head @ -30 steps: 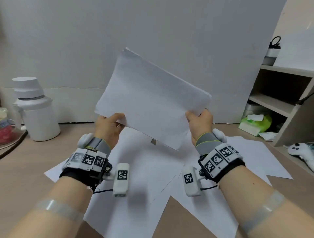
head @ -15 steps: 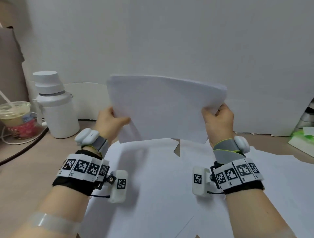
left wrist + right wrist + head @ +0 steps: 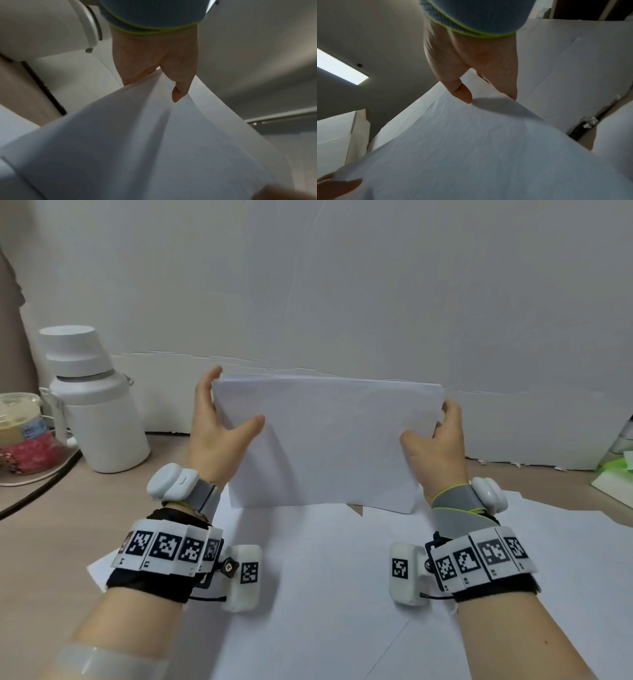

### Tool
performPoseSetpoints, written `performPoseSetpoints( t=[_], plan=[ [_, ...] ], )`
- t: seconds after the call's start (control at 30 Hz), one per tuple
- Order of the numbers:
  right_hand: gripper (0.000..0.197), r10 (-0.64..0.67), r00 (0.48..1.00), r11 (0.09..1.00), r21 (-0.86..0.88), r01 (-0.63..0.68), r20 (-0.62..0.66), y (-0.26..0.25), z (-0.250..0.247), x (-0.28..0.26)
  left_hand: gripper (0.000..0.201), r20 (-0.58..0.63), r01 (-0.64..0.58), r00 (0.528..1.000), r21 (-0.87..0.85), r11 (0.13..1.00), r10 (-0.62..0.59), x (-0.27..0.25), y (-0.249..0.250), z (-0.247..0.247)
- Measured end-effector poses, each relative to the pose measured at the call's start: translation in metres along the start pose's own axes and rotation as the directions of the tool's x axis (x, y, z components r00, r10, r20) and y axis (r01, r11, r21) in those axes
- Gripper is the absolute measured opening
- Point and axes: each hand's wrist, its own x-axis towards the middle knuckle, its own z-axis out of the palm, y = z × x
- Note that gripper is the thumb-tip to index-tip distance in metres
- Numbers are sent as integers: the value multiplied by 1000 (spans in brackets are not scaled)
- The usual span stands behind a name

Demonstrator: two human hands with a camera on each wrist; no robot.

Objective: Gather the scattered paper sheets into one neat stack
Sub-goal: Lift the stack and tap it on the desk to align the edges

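Stack (image 3: 325,446) held upright on its long edge, bottom edge on the loose sheets (image 3: 325,594) spread over the desk (image 3: 44,542), white wall behind. Bottle (image 3: 92,405) left of it, cup (image 3: 20,436) at far left, green pack (image 3: 616,474) far right. Left hand (image 3: 219,436) grips the stack's left edge, thumb in front; right hand (image 3: 435,450) grips the right edge likewise.

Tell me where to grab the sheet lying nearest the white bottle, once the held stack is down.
Likely its outer corner poking out past the left wrist. Come in low from the left over bare desk; elsewhere the sheet lies flat under overlapping sheets. Both hands, left hand and right hand, now hold the stack.
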Motion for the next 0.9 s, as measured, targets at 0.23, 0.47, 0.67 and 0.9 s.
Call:
performPoseSetpoints(
  t=[0.23,0.47,0.67,0.9],
  plan=[
    [89,-334,941,928,-161,337,45,-19,0,-1,103,72,-268,963,194,944,259,3,7,-2],
    [62,-229,973,964,-145,221,-39,-16,2,1,61,20,-166,986,199,966,165,3,1,-4],
    [80,-220,975,967,-139,215,-25,-19,1,-3,72,-17,-133,990,161,978,138,2,4,-2],
    [74,-123,989,992,9,124,-77,-26,7,-1,86,-14,-58,998,10,998,58,3,16,8]
  ],
)
